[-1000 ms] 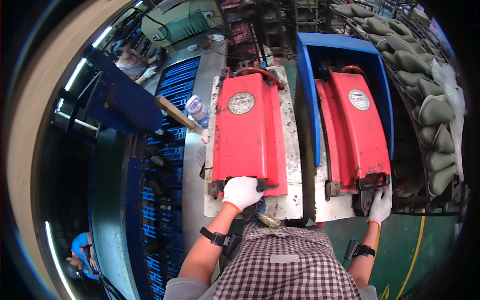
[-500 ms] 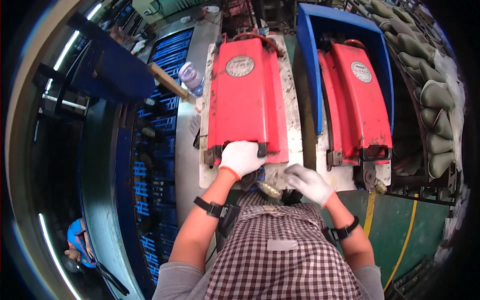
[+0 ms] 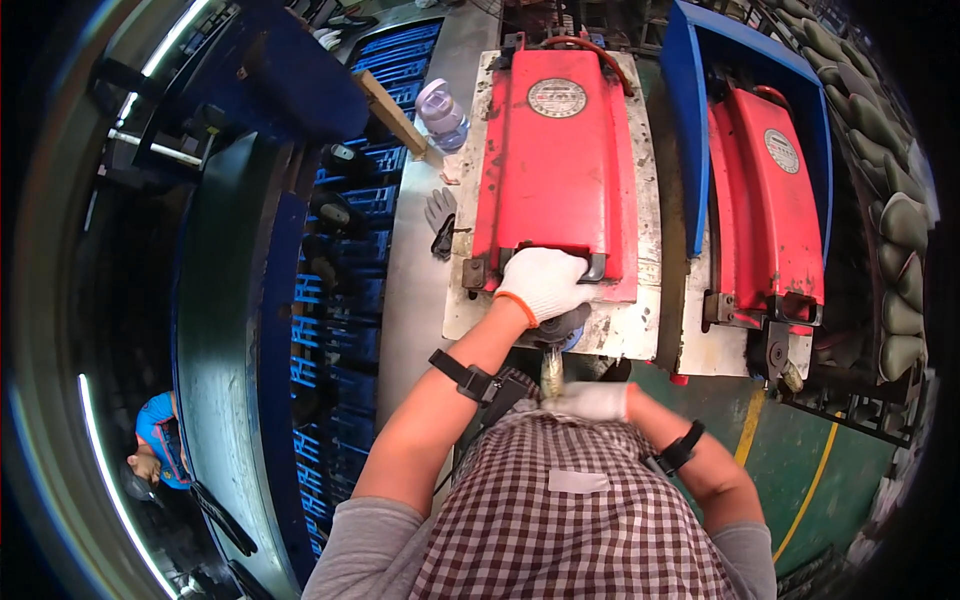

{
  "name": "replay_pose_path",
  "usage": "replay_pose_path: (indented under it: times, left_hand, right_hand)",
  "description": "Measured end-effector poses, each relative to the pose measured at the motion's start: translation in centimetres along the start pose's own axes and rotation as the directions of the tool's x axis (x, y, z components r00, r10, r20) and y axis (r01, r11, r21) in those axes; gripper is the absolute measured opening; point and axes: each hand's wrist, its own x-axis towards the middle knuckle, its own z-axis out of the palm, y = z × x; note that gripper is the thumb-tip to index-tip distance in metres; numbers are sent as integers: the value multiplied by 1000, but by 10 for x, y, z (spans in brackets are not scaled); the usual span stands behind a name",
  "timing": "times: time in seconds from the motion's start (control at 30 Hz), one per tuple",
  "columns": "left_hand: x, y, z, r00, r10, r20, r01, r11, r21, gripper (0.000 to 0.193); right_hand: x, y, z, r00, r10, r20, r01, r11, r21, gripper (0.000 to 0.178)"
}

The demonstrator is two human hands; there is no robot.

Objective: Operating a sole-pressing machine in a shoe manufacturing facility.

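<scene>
My left hand (image 3: pixel 543 287), in a white knit glove with an orange cuff, is closed round the black handle (image 3: pixel 596 268) on the near end of a red machine cover (image 3: pixel 560 170). The cover is down on its pale base plate (image 3: pixel 640 335). Below it, a lever grip (image 3: pixel 552 375) wrapped in yellowish tape sticks out toward my checked apron (image 3: pixel 530 480). My right hand (image 3: pixel 592 401), also gloved, is at the lower end of this grip. Its fingers are smeared by motion, so whether they hold the grip does not show.
A second red machine (image 3: pixel 765 190) stands at right inside a blue hood (image 3: pixel 690 130). Beyond it, a rack holds olive-green curved pieces (image 3: pixel 903 275). On the left metal ledge are a clear jug (image 3: pixel 442 115) and a grey glove (image 3: pixel 440 210). Another person (image 3: pixel 160 440) is far left.
My right hand has moved left and nearer my body, to the end of the taped grip, which now points straighter toward me. My left hand stays on the handle. The whole view has shifted.
</scene>
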Motion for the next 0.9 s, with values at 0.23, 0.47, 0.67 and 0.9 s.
replay_pose_path:
  times: [0.23,0.47,0.67,0.9]
  left_hand:
    - [-1,-11,10,998,18,-66,-24,996,-89,55]
    - [-20,-8,-42,987,101,-127,-109,992,-56,45]
    - [-43,1,-143,765,325,-556,-322,941,107,41]
    - [-33,-15,-191,305,452,-838,-196,891,409,64]
  right_hand:
    - [14,-80,-17,942,315,115,-222,843,-490,71]
    - [27,-105,-6,976,195,-97,-217,836,-504,63]
    - [0,-103,-73,957,-87,-276,134,979,156,37]
    - [96,-147,-128,216,-426,-879,-499,726,-474,76]
